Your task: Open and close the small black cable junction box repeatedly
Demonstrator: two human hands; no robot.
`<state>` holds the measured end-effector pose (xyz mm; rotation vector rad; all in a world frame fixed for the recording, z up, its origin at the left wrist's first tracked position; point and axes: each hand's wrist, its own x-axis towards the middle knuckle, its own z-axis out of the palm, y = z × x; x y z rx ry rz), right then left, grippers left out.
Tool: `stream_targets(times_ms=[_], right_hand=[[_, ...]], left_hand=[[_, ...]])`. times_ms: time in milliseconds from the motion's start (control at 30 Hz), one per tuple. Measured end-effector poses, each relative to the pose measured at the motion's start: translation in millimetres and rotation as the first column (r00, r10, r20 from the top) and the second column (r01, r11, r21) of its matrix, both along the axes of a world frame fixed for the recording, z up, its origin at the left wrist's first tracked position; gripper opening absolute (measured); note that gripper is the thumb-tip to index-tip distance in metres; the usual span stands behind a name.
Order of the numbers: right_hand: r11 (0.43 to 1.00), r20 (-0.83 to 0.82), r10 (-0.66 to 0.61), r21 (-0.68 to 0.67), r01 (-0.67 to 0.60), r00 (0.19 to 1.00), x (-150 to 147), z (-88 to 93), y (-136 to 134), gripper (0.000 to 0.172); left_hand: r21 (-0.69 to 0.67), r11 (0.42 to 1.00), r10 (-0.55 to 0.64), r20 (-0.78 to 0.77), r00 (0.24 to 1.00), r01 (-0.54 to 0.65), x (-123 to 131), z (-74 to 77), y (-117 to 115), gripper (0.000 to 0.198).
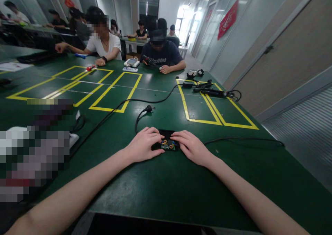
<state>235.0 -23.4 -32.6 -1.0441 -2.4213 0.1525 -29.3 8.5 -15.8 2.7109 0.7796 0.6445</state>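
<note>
On the green table in front of me lies an opened black power adapter case. Inside its near part sits a circuit board with two copper-coloured rings and other small parts. My left hand grips the left side, its thumb at the near edge and its fingers at the board. From the right, my right hand holds the other side, fingertips on the upper edge. Both hands partly cover the case. A black mains plug on a short cord lies just behind my left hand. Another black cable runs off to the right.
Yellow tape outlines mark the green table. A long black cord crosses it to a bundle of black adapters and cables. Two co-workers sit across the table, one holding a dark tool. Blurred-out items lie at left.
</note>
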Motion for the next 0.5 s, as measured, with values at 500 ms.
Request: stream_targets(times_ms=[500], right_hand=[[0.999,-0.232,-0.033,-0.017,0.03,0.972,-2.4,2.0,0.8,0.019]], left_hand=[[0.09,0.995,0.036,0.018,0.999,-0.038,-0.8,-1.0,-3.3,0.045]])
